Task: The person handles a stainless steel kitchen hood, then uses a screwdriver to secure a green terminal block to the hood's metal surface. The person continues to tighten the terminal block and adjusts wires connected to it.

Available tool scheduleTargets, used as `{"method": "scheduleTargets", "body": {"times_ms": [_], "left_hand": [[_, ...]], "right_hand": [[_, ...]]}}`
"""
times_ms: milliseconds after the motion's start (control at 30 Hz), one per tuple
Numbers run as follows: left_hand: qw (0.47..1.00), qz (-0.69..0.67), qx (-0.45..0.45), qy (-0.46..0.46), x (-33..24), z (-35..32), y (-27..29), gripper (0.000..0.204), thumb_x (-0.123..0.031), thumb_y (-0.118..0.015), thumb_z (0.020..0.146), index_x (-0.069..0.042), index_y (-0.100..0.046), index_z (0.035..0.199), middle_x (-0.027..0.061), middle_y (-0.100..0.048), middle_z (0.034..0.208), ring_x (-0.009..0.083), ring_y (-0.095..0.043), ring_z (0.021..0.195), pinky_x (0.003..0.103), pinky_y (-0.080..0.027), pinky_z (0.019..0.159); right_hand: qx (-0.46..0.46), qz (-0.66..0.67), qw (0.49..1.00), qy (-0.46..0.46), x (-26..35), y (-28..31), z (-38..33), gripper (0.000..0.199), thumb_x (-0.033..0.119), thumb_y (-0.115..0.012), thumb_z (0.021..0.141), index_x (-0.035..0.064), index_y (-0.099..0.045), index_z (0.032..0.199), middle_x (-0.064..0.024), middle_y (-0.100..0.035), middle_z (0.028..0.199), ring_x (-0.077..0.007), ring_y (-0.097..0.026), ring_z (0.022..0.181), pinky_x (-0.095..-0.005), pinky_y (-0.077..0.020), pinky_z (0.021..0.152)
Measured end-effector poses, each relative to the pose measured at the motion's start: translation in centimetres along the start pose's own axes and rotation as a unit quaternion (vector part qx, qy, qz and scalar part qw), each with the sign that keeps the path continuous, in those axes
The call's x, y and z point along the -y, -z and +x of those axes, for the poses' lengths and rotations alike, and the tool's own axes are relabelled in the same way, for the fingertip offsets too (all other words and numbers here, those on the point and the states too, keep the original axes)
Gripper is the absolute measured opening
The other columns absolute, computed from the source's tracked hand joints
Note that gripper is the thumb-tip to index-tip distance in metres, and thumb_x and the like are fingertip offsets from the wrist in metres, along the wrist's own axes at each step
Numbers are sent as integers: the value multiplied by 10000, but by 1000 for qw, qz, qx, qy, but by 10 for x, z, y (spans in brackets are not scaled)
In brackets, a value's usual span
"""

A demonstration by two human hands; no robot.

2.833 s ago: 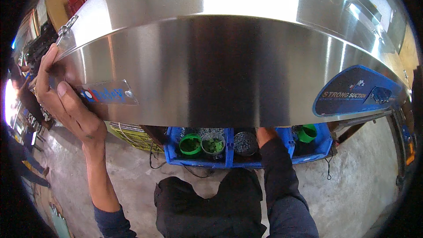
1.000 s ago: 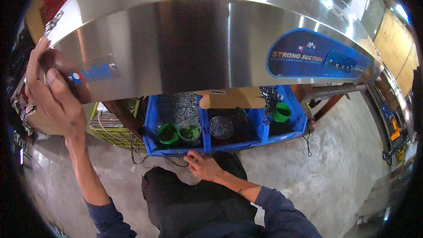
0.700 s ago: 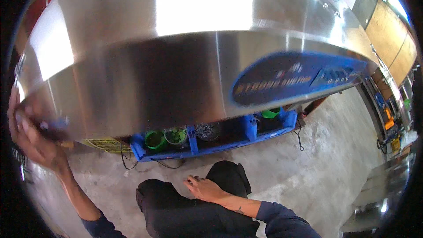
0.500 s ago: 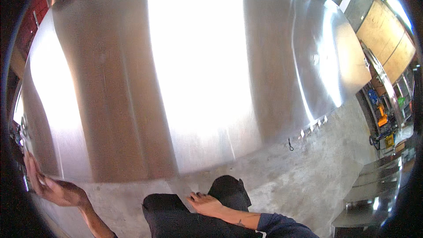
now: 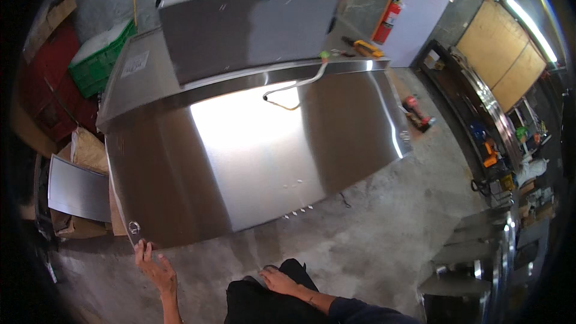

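Observation:
A large stainless steel unit (image 5: 264, 168) with a broad shiny face fills the middle of the view, tilted, with a round metal fitting (image 5: 134, 228) by its lower left corner. The fingertips of my left hand (image 5: 157, 271) touch that corner, fingers stretched up and thumb apart. My right hand (image 5: 279, 279) lies on my black-trousered knee, fingers loosely bent and holding nothing visible. A pale bent hose (image 5: 300, 82) with a green end hangs over the unit's upper part. Several small white tabs (image 5: 299, 210) stick out along its lower edge.
Behind stands a grey box-shaped appliance (image 5: 249, 39). At left are a green crate (image 5: 99, 63) and a leaning metal sheet (image 5: 78, 186). A yellow-black tool (image 5: 367, 48) lies on the back ledge; a red tool (image 5: 418, 114) is on the floor. Tool-filled shelving (image 5: 489, 93) lines the right.
The steel face, which filled most of the view, now appears smaller and farther off, showing the appliance and crate behind. My left hand appears farther right, at the corner. My right hand remains on the knee.

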State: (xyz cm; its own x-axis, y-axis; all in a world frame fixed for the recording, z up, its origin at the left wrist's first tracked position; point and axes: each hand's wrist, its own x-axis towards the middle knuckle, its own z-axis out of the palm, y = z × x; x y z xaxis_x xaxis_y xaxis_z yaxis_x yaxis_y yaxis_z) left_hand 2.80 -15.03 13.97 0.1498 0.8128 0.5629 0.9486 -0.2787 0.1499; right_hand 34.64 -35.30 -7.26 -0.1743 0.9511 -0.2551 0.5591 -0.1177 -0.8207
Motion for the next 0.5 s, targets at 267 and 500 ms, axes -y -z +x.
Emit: {"method": "scheduleTargets", "body": {"times_ms": [267,500], "left_hand": [[909,-274,296,104,-156,28,94,265,-132,-575,1048,17,-637,1259,150,-676,1205,259,-659,1108,400,-528,977],[777,-536,328,49,-403,128,200,134,-69,-671,990,17,-723,1078,85,-709,944,149,-677,837,305,-550,810]], "right_hand": [[-211,-19,973,-90,9,181,-150,272,193,-596,987,60,-672,1212,-221,-694,1099,-399,-681,1025,-477,-548,894],[-336,249,905,-73,141,424,-227,227,160,-637,1051,13,-682,1218,-90,-721,1034,-157,-687,892,-324,-555,798]]}}
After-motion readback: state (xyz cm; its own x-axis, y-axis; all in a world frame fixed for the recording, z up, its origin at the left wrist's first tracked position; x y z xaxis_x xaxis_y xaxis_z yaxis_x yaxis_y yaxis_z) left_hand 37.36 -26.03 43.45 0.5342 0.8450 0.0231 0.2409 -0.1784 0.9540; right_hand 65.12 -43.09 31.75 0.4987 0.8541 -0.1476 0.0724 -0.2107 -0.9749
